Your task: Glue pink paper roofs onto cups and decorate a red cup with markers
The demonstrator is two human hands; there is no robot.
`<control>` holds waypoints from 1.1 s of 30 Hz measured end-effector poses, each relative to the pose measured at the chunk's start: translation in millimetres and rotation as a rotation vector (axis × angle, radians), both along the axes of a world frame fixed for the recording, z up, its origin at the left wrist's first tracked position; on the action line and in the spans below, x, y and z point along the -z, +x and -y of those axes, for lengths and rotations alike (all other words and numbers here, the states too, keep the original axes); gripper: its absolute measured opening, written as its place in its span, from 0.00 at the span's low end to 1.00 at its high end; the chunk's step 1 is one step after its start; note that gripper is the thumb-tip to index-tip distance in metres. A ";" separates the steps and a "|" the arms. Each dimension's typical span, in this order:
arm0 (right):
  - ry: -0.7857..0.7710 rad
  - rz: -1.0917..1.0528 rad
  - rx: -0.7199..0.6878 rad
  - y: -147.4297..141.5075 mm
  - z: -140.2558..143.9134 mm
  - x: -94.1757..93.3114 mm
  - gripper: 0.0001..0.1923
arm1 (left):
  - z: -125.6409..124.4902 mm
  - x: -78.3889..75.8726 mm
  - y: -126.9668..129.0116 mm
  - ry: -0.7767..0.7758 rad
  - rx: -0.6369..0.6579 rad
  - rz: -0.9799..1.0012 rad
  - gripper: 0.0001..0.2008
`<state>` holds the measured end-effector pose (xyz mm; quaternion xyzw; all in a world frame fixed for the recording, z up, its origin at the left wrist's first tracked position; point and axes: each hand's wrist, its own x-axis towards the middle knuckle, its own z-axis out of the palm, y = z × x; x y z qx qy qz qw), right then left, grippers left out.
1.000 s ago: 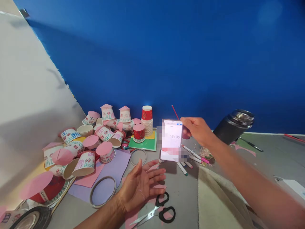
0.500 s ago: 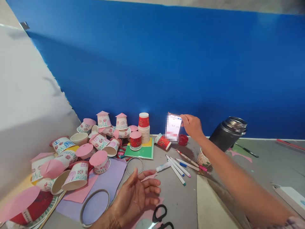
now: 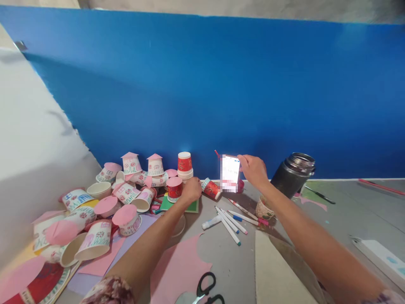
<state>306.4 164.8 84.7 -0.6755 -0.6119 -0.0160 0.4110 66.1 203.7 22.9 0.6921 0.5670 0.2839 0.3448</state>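
Observation:
My right hand (image 3: 253, 169) grips a lit phone (image 3: 230, 174) by its upper right edge, holding it upright; part of the screen is blurred. Reaching forward, my left hand (image 3: 190, 191) has curled fingers at the lower part of a stack of paper cups (image 3: 184, 162). Whatever those fingers hold, if anything, is hidden. Just left of this hand stands a red cup with a pink paper roof (image 3: 174, 192), on a green and yellow sheet (image 3: 193, 207). To its right a red patterned cup (image 3: 211, 189) lies on its side.
Many decorated cups (image 3: 95, 241) with pink paper tops crowd the left side. Several markers (image 3: 229, 223) and a glue stick (image 3: 211, 222) lie mid-table. Nearer are cut pink paper (image 3: 180, 264) and black scissors (image 3: 206, 285). A black flask (image 3: 292, 175) leans at right.
My left hand has moved from the near middle, palm up with fingers apart, forward to the cup stack, and its fingers have curled. My right hand still holds the phone. The view has shifted slightly.

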 end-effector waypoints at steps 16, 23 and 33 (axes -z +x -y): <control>-0.066 0.066 -0.107 -19.8 -0.8 11.2 0.22 | 89.5 -26.2 -83.1 -0.011 -0.044 -0.058 0.19; -0.179 0.037 -0.203 -47.0 -32.7 29.7 0.19 | 154.7 -6.1 -138.9 -0.168 -0.070 0.128 0.25; -0.224 -0.046 -0.229 -50.7 -55.1 47.9 0.19 | 163.9 20.7 -153.3 -0.294 -0.115 0.301 0.34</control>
